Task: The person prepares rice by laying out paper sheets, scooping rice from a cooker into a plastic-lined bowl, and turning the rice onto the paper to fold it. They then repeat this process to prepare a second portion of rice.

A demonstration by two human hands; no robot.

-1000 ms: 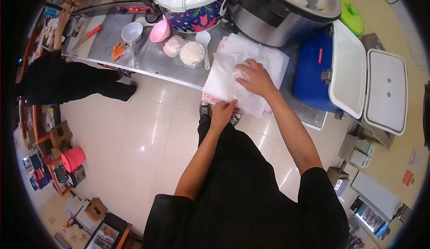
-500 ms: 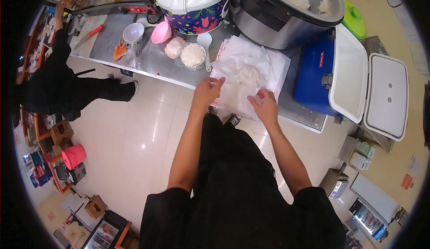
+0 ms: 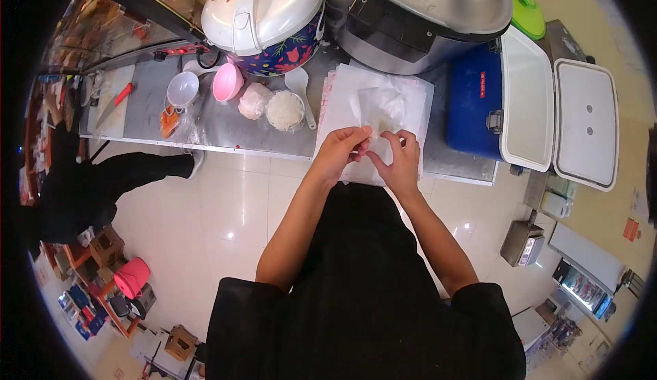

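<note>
At the counter's front edge my left hand [image 3: 348, 149] is closed, thumb against fingers, on a bit of thin clear plastic. My right hand [image 3: 398, 155] is beside it, thumb and index finger curved towards each other near the same plastic; whether they touch it is hard to tell. Just beyond both hands, a crumpled clear plastic wrap [image 3: 384, 106] lies on a stack of white paper sheets [image 3: 342, 96]. Left of the stack are a white spatula [image 3: 298, 82], a wrapped ball of white rice [image 3: 285, 110] and a pinkish wrapped bundle [image 3: 254, 101].
Behind stand a flowered rice cooker [image 3: 274, 51] and a large open pot of rice [image 3: 397, 38]. A blue cooler [image 3: 472, 99] is open at right. Pink bowl [image 3: 227, 82], white bowl [image 3: 183, 90] and red-handled knife [image 3: 122, 97] lie left. Another person [image 3: 82, 181] stands far left.
My hands have come closer together over the paper's near edge, and my left hand has closed on the plastic. The view has shifted, and the other person appears lower in it.
</note>
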